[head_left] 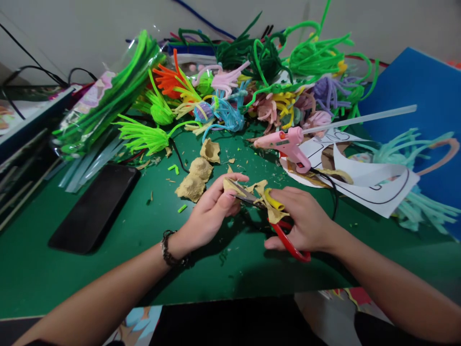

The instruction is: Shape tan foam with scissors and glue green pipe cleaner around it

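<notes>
My left hand [219, 199] pinches a tan piece of egg carton [230, 186] near the middle of the green table. In my right hand [306, 216] are scissors [290, 242] with one red and one yellow handle loop. Their blades lie against the carton piece, pointing left toward my left fingers. A ragged carton strip [277, 211] hangs over the scissors by the handles. Just beyond my left hand rest more carton cups [200, 170], two of them bump side up and one hollow side up.
A black phone [95, 209] lies at left. Beyond my right hand sits a pink glue gun [284, 144] with a long glue stick, beside cut white paper [374, 185]. Bundles of coloured pipe cleaners [230, 105] crowd the back. A blue board [414, 101] leans at right.
</notes>
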A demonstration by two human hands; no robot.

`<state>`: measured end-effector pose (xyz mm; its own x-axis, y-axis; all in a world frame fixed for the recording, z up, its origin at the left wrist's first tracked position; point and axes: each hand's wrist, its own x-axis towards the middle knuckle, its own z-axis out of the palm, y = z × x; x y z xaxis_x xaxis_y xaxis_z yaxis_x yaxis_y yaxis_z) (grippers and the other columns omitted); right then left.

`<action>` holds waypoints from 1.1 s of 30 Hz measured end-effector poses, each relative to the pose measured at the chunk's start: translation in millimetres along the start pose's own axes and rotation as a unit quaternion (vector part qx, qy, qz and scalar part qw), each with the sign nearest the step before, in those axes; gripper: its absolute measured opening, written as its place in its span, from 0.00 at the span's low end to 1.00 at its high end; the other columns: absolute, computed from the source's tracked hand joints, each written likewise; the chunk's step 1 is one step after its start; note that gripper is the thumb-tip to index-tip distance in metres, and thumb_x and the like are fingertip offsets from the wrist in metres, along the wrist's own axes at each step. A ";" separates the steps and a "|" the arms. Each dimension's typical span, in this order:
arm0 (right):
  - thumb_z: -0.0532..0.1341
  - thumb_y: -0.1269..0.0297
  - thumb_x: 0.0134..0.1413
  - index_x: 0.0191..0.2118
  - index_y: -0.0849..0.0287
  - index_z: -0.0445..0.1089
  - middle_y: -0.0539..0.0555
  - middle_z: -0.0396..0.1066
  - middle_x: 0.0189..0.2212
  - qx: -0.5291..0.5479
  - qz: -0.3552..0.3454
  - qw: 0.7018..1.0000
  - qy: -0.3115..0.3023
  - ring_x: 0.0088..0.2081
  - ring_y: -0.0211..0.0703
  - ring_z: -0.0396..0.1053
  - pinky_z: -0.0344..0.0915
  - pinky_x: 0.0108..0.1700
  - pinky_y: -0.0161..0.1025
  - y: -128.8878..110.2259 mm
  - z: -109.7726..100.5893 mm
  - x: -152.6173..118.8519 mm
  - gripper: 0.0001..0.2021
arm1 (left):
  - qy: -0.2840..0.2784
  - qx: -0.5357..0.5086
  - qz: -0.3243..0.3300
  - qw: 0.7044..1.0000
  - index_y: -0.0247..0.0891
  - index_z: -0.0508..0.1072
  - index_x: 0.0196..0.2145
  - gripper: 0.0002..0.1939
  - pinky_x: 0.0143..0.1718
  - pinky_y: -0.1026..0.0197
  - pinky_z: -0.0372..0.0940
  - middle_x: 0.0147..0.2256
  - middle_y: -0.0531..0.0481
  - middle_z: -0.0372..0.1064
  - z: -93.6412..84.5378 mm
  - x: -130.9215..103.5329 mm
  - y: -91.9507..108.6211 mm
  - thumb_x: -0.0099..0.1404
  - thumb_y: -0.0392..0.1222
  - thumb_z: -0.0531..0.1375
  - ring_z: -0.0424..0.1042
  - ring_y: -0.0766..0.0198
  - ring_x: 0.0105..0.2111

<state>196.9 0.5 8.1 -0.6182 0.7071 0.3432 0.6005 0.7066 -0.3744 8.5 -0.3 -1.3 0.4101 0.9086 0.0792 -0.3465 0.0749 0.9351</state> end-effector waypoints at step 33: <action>0.47 0.35 0.46 0.19 0.58 0.58 0.46 0.57 0.13 -0.002 -0.011 1.000 0.008 0.16 0.32 0.52 0.50 0.20 0.31 -3.4 -0.3 -1.5 0.28 | 0.003 -0.017 -0.023 1.000 0.36 0.64 0.38 0.20 0.15 0.68 0.49 0.19 0.59 0.55 1.3 -2.3 -5.9 0.58 0.56 0.54 0.57 0.74 0.14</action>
<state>196.0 -2.9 9.1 -0.6230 0.6922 0.3644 0.5897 0.7216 -0.3626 10.6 -3.3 -6.6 0.4212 0.9063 0.0349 -0.3556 0.1296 0.9256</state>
